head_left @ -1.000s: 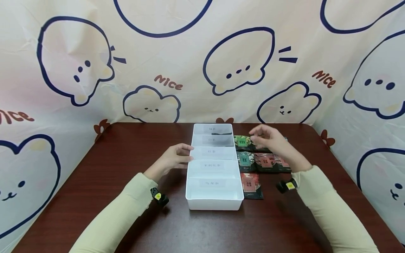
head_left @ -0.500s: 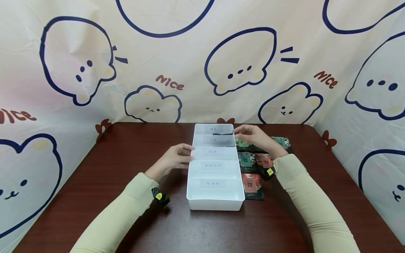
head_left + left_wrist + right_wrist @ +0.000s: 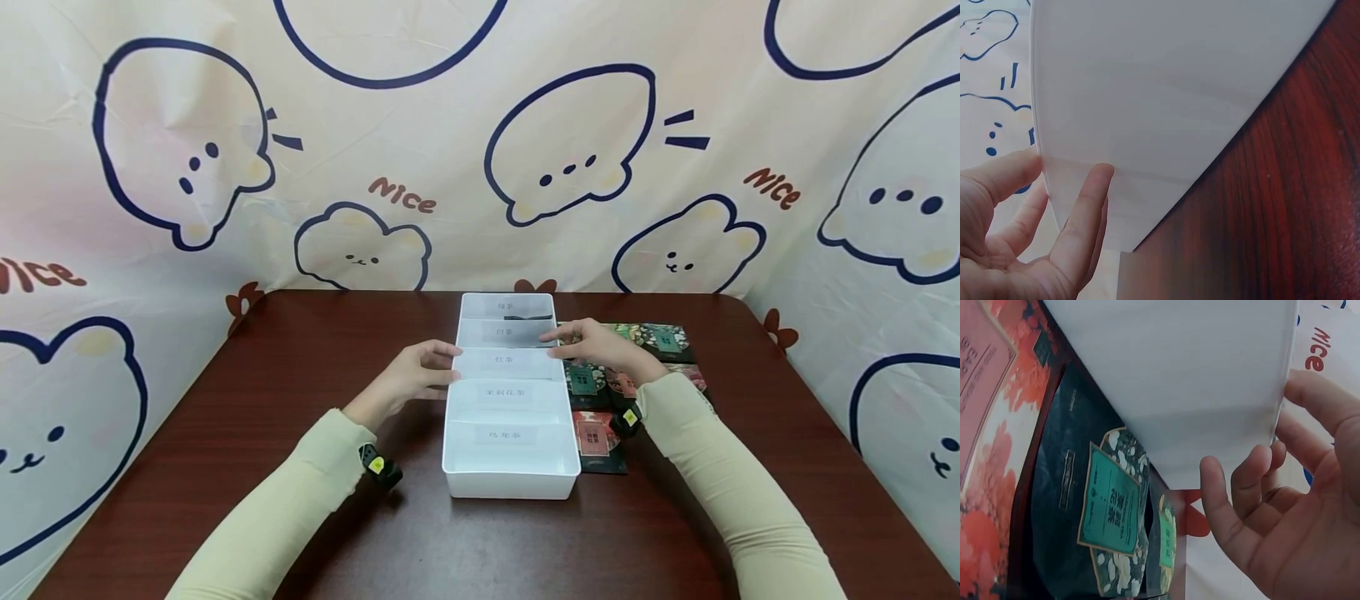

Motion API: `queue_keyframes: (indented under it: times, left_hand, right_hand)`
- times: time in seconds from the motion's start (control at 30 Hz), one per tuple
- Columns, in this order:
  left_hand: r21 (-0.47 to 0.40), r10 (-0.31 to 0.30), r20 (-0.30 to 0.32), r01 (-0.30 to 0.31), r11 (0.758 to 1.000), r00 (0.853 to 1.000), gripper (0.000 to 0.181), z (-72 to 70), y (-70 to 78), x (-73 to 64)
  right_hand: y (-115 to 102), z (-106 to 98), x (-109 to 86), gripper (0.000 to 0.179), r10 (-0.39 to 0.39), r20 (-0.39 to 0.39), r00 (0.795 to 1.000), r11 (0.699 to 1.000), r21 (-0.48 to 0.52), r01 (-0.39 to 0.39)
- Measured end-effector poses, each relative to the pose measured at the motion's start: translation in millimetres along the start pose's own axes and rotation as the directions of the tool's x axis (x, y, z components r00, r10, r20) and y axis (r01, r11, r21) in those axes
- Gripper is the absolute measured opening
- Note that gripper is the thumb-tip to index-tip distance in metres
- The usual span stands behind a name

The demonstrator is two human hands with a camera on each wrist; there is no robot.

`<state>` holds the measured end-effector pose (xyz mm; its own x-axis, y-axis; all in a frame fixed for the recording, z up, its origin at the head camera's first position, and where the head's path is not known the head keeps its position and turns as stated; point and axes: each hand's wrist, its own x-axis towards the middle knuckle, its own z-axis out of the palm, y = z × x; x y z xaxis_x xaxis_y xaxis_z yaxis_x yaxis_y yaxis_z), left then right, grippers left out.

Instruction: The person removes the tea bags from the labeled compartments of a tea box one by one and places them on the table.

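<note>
A long white divided box (image 3: 510, 486) stands lengthwise before me, with paper labels in its compartments. My left hand (image 3: 408, 373) rests against its left side, fingertips at the rim; in the left wrist view one nearly straight finger (image 3: 1088, 209) lies against the outer wall. My right hand (image 3: 588, 343) touches the right rim, its fingers loosely bent and nothing held in them. Dark tea packets lie right of the box: a teal-labelled tea packet (image 3: 1110, 500), a green-labelled one (image 3: 1167, 544) and a red one (image 3: 594, 437). The right hand partly hides some packets.
In the box's far part a thin dark edge (image 3: 527, 317) shows, probably of a packet. More packets (image 3: 667, 340) lie at the back right. The brown wooden table (image 3: 247, 400) meets a cartoon-printed curtain (image 3: 442, 150) behind it.
My right hand has moved left from above the packets to the box's right rim, then a little nearer to me along it. My left hand has stayed at the left side.
</note>
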<state>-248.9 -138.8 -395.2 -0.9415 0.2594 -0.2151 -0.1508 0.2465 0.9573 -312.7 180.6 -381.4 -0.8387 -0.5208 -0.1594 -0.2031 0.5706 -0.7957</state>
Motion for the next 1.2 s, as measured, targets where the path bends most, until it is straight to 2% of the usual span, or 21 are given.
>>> queue_keyframes:
  times: [0.27, 0.57, 0.93, 1.1, 1.2]
  left_hand:
    - [0.004, -0.002, 0.001, 0.002, 1.000, 1.000, 0.045, 0.7, 0.2, 0.8]
    - [0.010, -0.002, -0.001, 0.002, 1.000, 1.000, 0.045, 1.2, 2.6, -1.1]
    - [0.006, -0.009, -0.008, 0.009, 1.000, 1.000, 0.045, 0.7, 1.4, -0.9]
    - [0.016, -0.008, -0.010, 0.008, 1.000, 1.000, 0.045, 0.4, -0.1, -0.1]
    - [0.014, -0.006, -0.009, 0.006, 1.000, 1.000, 0.045, 0.1, -0.2, 0.0]
  right_hand:
    - [-1.3, 2.9, 0.1, 0.032, -0.014, 0.010, 1.000, 1.000, -0.008, 0.014]
    - [-5.0, 6.6, -0.2, 0.026, -0.006, -0.037, 0.999, 1.000, -0.011, 0.006]
    - [-9.9, 12.4, 2.0, 0.008, -0.001, -0.170, 0.985, 1.000, 0.029, 0.007]
    - [-13.6, 14.9, -0.1, 0.013, 0.003, -0.248, 0.969, 1.000, 0.025, 0.003]
    - [-18.9, 14.5, -3.2, 0.016, -0.020, -0.289, 0.957, 0.998, 0.051, 0.036]
